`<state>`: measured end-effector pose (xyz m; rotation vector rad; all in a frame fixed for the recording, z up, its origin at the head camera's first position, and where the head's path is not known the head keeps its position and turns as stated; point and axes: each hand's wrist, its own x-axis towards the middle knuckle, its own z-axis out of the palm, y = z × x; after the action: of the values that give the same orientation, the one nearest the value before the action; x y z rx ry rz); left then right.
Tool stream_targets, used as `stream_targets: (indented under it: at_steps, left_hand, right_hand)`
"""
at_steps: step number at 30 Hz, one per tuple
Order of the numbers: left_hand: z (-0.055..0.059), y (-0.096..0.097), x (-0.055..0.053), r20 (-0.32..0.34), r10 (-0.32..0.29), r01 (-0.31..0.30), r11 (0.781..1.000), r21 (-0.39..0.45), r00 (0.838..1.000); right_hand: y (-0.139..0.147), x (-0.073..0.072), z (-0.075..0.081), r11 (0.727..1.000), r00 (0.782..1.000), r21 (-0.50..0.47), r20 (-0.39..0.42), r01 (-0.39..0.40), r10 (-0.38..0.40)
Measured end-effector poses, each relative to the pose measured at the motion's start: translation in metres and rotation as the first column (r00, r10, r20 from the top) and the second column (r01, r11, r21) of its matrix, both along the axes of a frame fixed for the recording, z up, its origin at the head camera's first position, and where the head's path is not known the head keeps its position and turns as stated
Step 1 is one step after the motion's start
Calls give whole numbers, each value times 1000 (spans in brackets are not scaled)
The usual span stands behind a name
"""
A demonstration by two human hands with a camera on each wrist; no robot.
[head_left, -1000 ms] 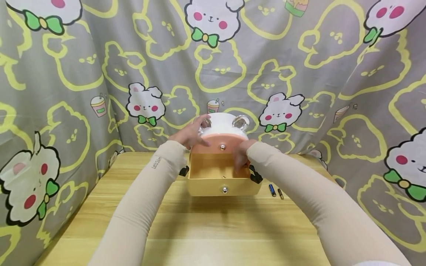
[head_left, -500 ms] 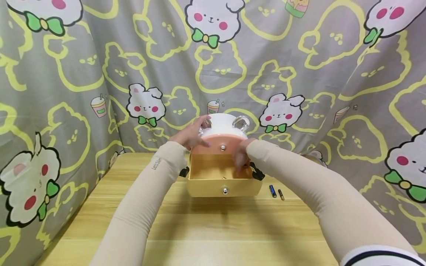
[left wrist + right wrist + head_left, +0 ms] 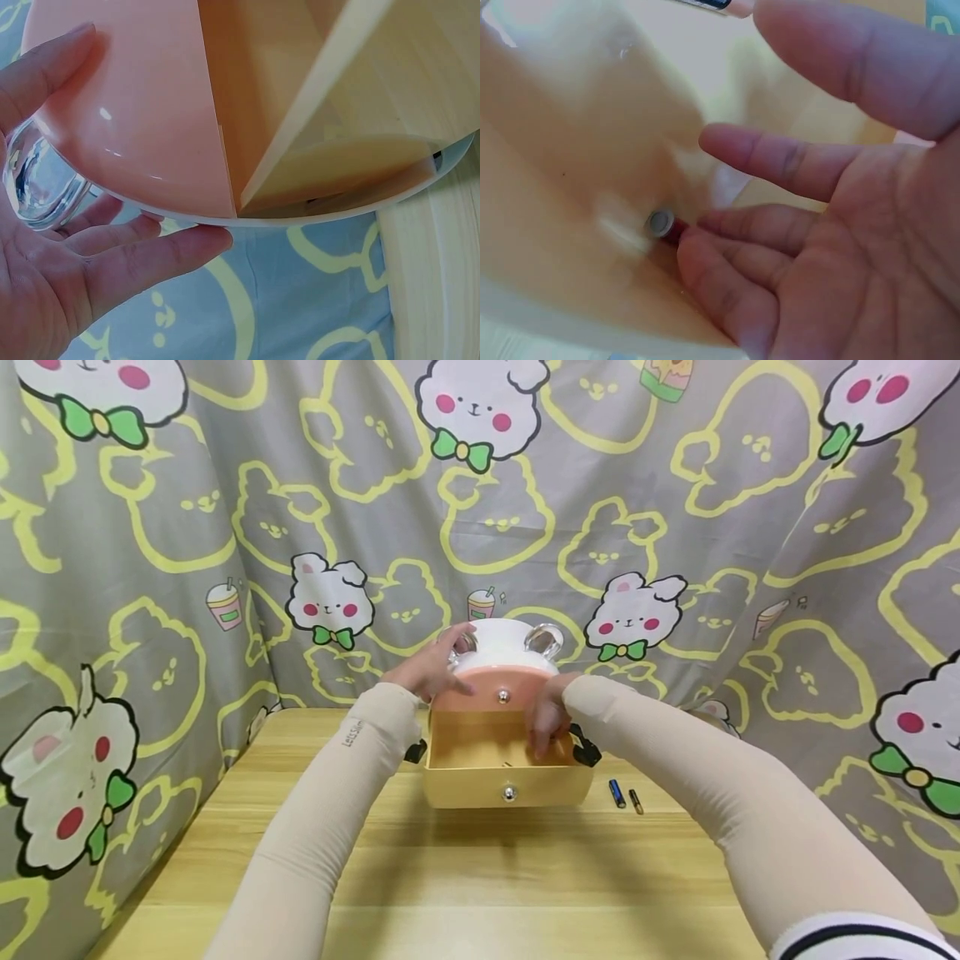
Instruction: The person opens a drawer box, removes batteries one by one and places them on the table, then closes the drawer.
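Note:
A white drawer box (image 3: 497,643) with clear ear-like loops stands at the table's back. Its pink upper drawer (image 3: 480,685) is in, and the yellow lower drawer (image 3: 465,787) is pulled out. My left hand (image 3: 427,670) holds the box's left edge, thumb on the pink front and fingers along the side in the left wrist view. Inside the yellow drawer is my right hand (image 3: 549,718). In the right wrist view, its lower fingers lie right at a red battery (image 3: 664,225) with a grey end. Near its thumb tip shows a dark battery (image 3: 718,4).
To the right of the drawer, a blue battery (image 3: 617,793) and a smaller dark battery (image 3: 636,802) lie on the wooden table (image 3: 450,868). A patterned curtain (image 3: 405,527) hangs behind and at both sides. Black pieces (image 3: 587,747) show under the wrists.
A striped sleeve edge has come into view at the lower right as the right arm shifts slightly. The left hand stays on the box, and the right hand stays in the drawer.

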<state>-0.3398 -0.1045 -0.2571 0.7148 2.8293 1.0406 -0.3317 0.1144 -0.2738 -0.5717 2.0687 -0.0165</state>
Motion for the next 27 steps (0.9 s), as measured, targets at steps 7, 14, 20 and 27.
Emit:
stream_targets:
  at_steps: [7,14,20,27]
  left_hand:
    - [0,0,0,-7,-4,4,1000,-13,1000]
    - [0,0,1,3,6,-6,1000,-11,1000]
    - [1,0,1,8,5,-5,1000,-5,1000]
    - [0,-1,3,7,2,-2,1000,-5,1000]
  right_hand:
    - [-1,4,1,999,999,10,-20,44,-44]
    - [1,6,2,998,997,-6,-41,62,-62]
    - [1,6,2,999,996,13,-87,31,-30]
    - [2,9,2,1000,987,2,-159,18,-18]
